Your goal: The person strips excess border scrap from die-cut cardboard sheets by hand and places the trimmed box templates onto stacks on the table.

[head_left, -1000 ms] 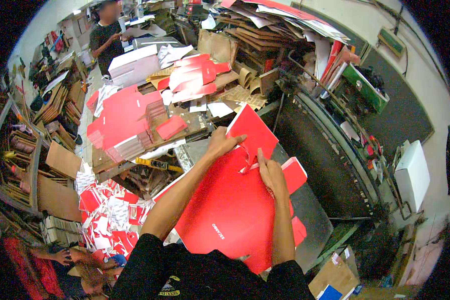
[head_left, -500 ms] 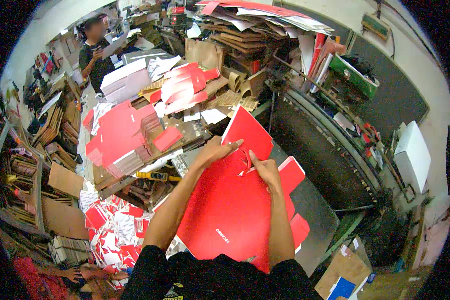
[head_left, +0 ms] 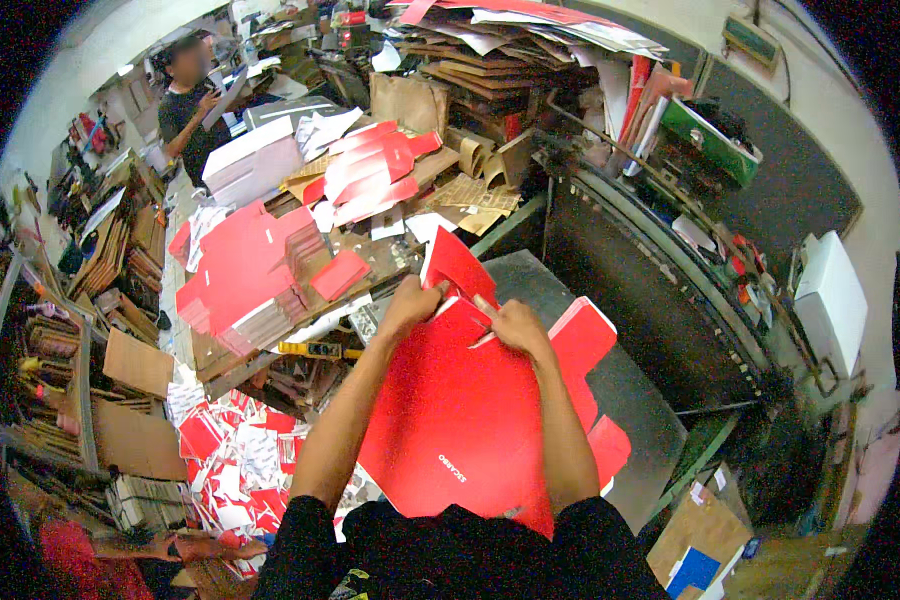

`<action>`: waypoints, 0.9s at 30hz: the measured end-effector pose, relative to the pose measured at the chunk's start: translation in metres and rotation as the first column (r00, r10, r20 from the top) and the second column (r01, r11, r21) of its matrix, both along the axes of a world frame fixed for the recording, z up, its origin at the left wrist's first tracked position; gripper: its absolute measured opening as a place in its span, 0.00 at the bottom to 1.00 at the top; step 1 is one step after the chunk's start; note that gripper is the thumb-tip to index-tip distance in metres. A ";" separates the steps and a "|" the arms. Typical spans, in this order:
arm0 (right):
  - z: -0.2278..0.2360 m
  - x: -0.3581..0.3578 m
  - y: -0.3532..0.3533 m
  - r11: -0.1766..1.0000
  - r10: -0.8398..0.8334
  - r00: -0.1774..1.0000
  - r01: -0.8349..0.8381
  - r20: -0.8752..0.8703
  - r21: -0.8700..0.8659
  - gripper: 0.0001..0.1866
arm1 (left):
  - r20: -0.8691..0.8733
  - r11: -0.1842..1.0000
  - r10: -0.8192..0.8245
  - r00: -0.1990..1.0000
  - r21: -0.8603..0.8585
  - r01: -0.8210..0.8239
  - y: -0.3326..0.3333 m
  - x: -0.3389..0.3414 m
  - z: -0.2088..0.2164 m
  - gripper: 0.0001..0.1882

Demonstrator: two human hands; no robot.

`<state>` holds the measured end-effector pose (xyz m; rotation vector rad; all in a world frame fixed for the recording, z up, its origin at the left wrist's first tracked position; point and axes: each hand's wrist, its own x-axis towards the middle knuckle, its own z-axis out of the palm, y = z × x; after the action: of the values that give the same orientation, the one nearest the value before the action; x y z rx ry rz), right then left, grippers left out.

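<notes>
A stack of red die-cut cardboard sheets (head_left: 450,410) lies in front of me, with tabs sticking out on its right side. At its far end, a red end piece (head_left: 457,262) is bent up, and a torn gap with pale edges runs between it and the rest. My left hand (head_left: 415,303) is closed on the left end of this piece, thumb along the gap. My right hand (head_left: 518,328) is closed at the gap's right end, its fingers curled against the torn edge. The fingertips of both hands are partly hidden by the cardboard.
A dark grey board (head_left: 635,420) lies under the stack. Ahead to the left, a wooden table bears cut red box blanks (head_left: 245,262) and a white paper stack (head_left: 250,165). Red and white scraps (head_left: 235,450) heap at lower left. A dark machine stands right; a person (head_left: 190,105) stands far left.
The red end piece has tilted up and moved left, and the gap beside it has widened. My left hand has shifted left, and my right hand has turned, its fingers curling in.
</notes>
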<state>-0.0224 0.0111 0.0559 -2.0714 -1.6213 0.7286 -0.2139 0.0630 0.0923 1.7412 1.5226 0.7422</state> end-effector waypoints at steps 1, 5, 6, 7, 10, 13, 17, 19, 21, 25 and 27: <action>0.006 0.001 -0.002 0.997 0.066 0.993 -0.069 -0.094 -0.027 0.42 | 0.044 1.000 0.006 0.999 -0.018 -0.005 0.012 -0.002 -0.016 0.26; 0.009 0.000 -0.022 0.955 0.286 0.949 -0.270 -0.133 0.123 0.36 | 0.189 0.936 0.109 0.976 0.311 -0.164 0.055 -0.013 -0.079 0.25; 0.019 -0.004 -0.030 0.953 0.293 0.947 -0.279 -0.132 0.117 0.36 | 0.192 0.937 0.118 0.974 0.304 -0.173 0.057 -0.015 -0.075 0.25; 0.031 -0.006 -0.041 0.937 0.331 0.944 -0.328 -0.010 0.117 0.35 | 0.261 0.953 0.240 0.935 0.120 -0.278 0.059 -0.019 -0.070 0.24; 0.035 -0.024 -0.052 0.881 0.379 0.900 -0.422 0.218 0.213 0.37 | 0.585 0.950 0.298 0.754 -0.107 -0.292 0.090 -0.072 -0.080 0.25; 0.019 -0.008 -0.057 0.921 0.096 0.966 -0.178 0.240 0.346 0.34 | 0.130 0.931 -0.042 0.991 -0.354 0.086 0.088 -0.093 -0.068 0.48; 0.018 -0.002 -0.057 0.922 0.100 0.992 -0.123 0.081 0.367 0.28 | 0.238 0.704 -0.276 0.931 -0.610 0.364 0.051 -0.125 -0.089 0.55; 0.017 -0.006 -0.048 0.912 0.134 0.986 -0.161 0.097 0.378 0.28 | 0.314 0.746 -0.302 0.900 -0.509 0.428 0.037 -0.147 -0.141 0.55; 0.005 0.002 -0.044 0.918 0.113 0.987 -0.148 0.115 0.367 0.28 | 0.354 0.787 -0.250 0.901 -0.468 0.402 0.001 -0.130 -0.111 0.49; -0.005 0.010 -0.037 0.959 0.080 0.988 -0.112 0.128 0.261 0.30 | 0.076 0.862 -0.401 0.913 -0.306 0.404 -0.029 -0.119 -0.060 0.31; -0.006 0.009 -0.033 0.966 0.096 0.984 -0.128 0.149 0.224 0.31 | 0.183 0.881 -0.418 0.890 -0.156 0.446 -0.035 -0.129 -0.062 0.28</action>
<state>-0.0129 -0.0221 0.0501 -1.9095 -1.8165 0.4134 -0.3428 0.0277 0.0306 1.7497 1.0133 0.4591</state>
